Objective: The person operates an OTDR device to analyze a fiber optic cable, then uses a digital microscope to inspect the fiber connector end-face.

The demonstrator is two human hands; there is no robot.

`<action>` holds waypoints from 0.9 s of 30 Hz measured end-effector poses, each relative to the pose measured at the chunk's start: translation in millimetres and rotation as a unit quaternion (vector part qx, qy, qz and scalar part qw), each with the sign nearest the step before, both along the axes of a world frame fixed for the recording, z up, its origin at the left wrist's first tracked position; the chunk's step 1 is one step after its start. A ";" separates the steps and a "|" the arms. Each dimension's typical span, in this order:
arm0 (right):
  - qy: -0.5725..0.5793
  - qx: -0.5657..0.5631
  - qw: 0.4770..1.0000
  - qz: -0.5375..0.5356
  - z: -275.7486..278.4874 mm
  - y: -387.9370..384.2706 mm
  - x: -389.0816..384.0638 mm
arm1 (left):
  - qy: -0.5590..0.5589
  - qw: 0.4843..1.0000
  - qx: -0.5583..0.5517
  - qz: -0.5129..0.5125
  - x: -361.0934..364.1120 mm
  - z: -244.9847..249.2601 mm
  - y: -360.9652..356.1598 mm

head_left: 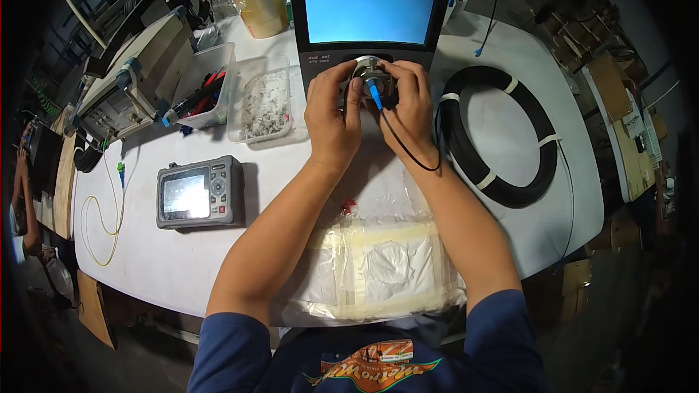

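Both hands meet at a round metal fitting on the front of a dark device with a lit blue screen. My left hand grips the fitting's left side, thumb and fingers bent around it. On the right side, my right hand has its fingers curled against the same fitting. A blue connector sits at the fitting between the hands, and its black cable curves down over my right wrist.
A black cable coil lies to the right. At the left are a handheld tester, a tub of white bits, a tool bin and a larger instrument. A taped, plastic-covered pad lies between my forearms.
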State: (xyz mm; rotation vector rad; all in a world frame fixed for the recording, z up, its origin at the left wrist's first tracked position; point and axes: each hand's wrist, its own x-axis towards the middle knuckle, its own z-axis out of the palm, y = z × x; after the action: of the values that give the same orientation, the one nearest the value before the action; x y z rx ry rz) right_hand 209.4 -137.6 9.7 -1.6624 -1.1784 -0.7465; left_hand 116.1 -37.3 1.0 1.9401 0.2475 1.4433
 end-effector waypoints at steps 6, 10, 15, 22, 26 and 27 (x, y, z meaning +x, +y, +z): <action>0.056 0.001 0.997 -0.044 -8.8 6.4 -4.7 | -0.022 0.998 0.053 0.016 1.4 2.6 3.4; -0.024 0.050 0.998 -0.004 5.7 4.8 -5.8 | -0.012 1.000 -0.010 0.012 4.1 -2.4 0.7; 0.027 0.031 0.999 -0.017 -6.2 8.6 -4.1 | -0.007 0.999 0.041 0.002 4.5 -2.0 -0.4; 0.016 0.059 0.998 -0.005 -3.6 8.5 -5.9 | -0.005 1.000 -0.018 0.013 4.1 -1.7 -0.6; 0.007 0.036 0.999 -0.013 -6.9 5.7 2.0 | -0.015 0.999 0.029 0.003 8.2 -1.6 1.9; 0.009 0.035 0.999 -0.015 -10.1 5.8 2.1 | -0.019 0.999 0.049 0.011 8.2 -0.4 1.2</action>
State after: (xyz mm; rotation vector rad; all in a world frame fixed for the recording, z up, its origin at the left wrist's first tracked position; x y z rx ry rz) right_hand 211.6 -131.8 -0.3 -1.6288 -1.1053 -0.7819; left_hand 124.4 -36.1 0.6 1.9918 0.1838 1.5307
